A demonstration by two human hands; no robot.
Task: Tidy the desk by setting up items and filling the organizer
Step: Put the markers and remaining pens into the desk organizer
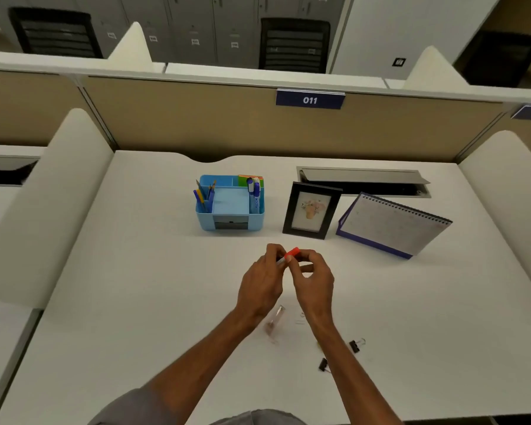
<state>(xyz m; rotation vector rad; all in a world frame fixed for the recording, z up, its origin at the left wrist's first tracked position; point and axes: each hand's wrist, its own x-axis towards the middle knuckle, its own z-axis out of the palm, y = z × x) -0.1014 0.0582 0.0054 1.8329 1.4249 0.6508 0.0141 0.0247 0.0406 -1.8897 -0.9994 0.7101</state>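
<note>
The left hand [259, 289] curls its fingers round the pale barrel of a marker [280, 261]. The right hand [314, 283] pinches the marker's red cap [292, 252] between thumb and fingertips. Whether the cap is seated cannot be told. Both hands are raised over the middle of the white desk [135, 302].

Under and just near the wrists lie a small clear tube [275, 322], some paper clips [301, 317] and 2 black binder clips [354, 346] [323, 365] beside the right forearm.

Far of the hands stand 3 things, each apart from its neighbour. From left to right they are the blue organizer [207, 223] with pens in its left and right compartments, a black photo frame [311, 210] and a tilted spiral desk calendar [393, 223].

Bare desktop runs wide on the left up to the cream left divider [43, 210], and a right divider [503, 194] bounds the other edge.
</note>
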